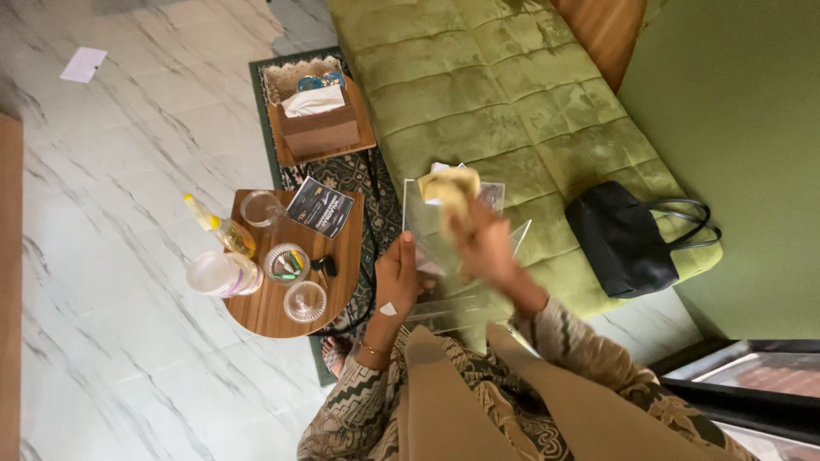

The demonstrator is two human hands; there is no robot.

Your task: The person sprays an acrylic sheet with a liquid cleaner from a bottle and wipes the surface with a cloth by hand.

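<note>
My left hand [398, 282] grips the near edge of a clear acrylic stand [424, 220] held up in front of me. My right hand [485, 243] is closed around a crumpled yellow cloth [450, 188] and presses it against the stand's clear face. The picture is blurred around the right hand. Both hands hover over the edge of a green velvet sofa [487, 94].
A small round wooden table [342, 256] at my left carries a spray bottle [218, 227], glass dishes, keys, a dark card and a plastic cup. A tissue box [316, 124] sits on a second table behind it. A black handbag [622, 239] lies on the sofa.
</note>
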